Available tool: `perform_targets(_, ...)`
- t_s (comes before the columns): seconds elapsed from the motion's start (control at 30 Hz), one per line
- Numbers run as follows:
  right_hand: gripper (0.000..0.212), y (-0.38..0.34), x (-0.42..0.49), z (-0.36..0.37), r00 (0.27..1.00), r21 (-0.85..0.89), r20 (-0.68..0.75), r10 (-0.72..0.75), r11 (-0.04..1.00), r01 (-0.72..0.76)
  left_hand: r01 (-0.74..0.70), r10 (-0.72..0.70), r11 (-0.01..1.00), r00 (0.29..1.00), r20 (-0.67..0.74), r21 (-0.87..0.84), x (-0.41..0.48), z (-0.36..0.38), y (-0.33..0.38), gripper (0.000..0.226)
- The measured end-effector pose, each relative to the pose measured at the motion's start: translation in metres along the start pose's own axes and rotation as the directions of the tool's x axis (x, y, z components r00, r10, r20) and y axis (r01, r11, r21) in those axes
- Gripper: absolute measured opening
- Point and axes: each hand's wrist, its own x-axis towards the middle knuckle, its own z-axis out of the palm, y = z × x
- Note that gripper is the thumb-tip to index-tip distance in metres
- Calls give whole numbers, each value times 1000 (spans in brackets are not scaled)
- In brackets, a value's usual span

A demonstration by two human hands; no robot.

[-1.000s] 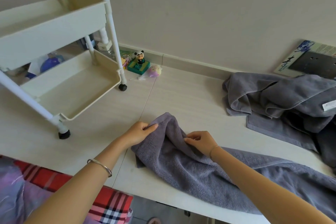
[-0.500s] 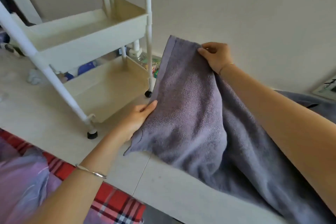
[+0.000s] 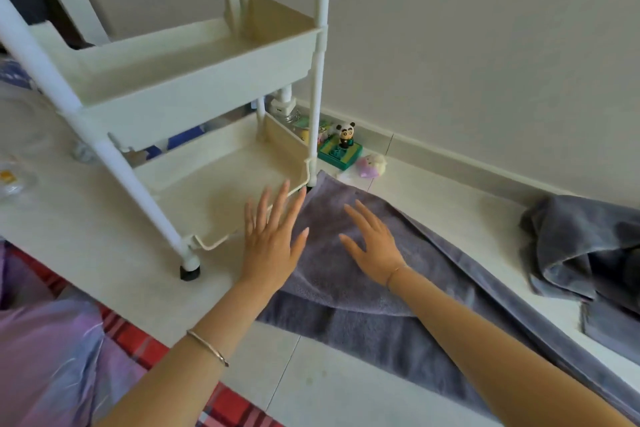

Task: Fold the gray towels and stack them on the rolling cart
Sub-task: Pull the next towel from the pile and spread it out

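A gray towel (image 3: 346, 308) lies spread out on the white tiled floor, its far end reaching the foot of the white rolling cart (image 3: 194, 80). My left hand (image 3: 270, 239) hovers flat with straight fingers over the towel's left edge, next to the cart's bottom tray (image 3: 207, 198). Flat on the towel's upper part rests my right hand (image 3: 372, 246), fingers spread. Neither hand holds anything. A heap of other gray towels (image 3: 585, 246) sits at the right by the wall.
Small toys, a panda figure (image 3: 345, 135) on a green block and a pale plush (image 3: 370, 165), stand by the skirting behind the cart. A cart wheel (image 3: 189, 272) is near my left hand. Red plaid fabric (image 3: 145, 340) lies at lower left.
Both hands lifted the towel's end, then laid it down flat toward the cart and let go. The hands now lie open over it. The view has turned left toward the cart.
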Motion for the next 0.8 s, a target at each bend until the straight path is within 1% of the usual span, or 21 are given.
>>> perform_targets(0.03, 62, -10, 6, -2, 1000, 149, -16, -6, 989, 8, 48, -49, 998, 999, 7, 34, 4, -1, -3, 63)
perform_targets(0.1, 65, -38, 23, -11, 1000, 432, -11, 10, 902, -4, 124, -128, 990, 990, 63, 74, 7, 5, -12, 63)
perform_targets(0.13, 64, -55, 33, -17, 1000, 520, 10, 19, 854, -21, 141, -150, 986, 983, 103, 86, 6, 7, -16, 64)
perform_targets(0.17, 63, -70, 44, -23, 1000, 567, 25, 16, 823, -27, 148, -163, 983, 976, 144, 110, 7, 9, -18, 67)
perform_targets(0.27, 61, -101, 72, -29, 1000, 621, 25, -8, 784, -10, 159, -189, 975, 960, 204, 153, 10, 8, -23, 79)
perform_targets(0.37, 60, -111, 87, -28, 999, 634, 28, 24, 773, -36, 201, -216, 975, 962, 168, 99, 9, 9, -27, 78)
perform_targets(0.4, 58, -113, 90, -29, 999, 633, 37, 23, 773, -41, 215, -230, 971, 957, 179, 101, 10, 6, -29, 76)
perform_targets(0.5, 56, -122, 102, -30, 995, 600, 91, -27, 799, -33, 223, -242, 967, 953, 182, 121, 15, 4, -44, 74)
perform_targets(0.53, 56, -126, 107, -29, 993, 585, 111, -44, 811, -30, 218, -237, 967, 960, 152, 133, 17, 3, -50, 73)
perform_targets(0.63, 56, -135, 118, -23, 986, 536, 159, -56, 843, -39, 256, -275, 959, 945, 178, 119, 25, -1, -60, 78)
perform_targets(0.7, 55, -134, 117, -18, 986, 559, 165, -37, 827, -62, 281, -298, 953, 936, 187, 114, 28, 3, -65, 83)
perform_targets(0.8, 53, -118, 95, -11, 987, 620, 162, 15, 777, -113, 280, -297, 953, 938, 179, 116, 29, -1, -65, 85)
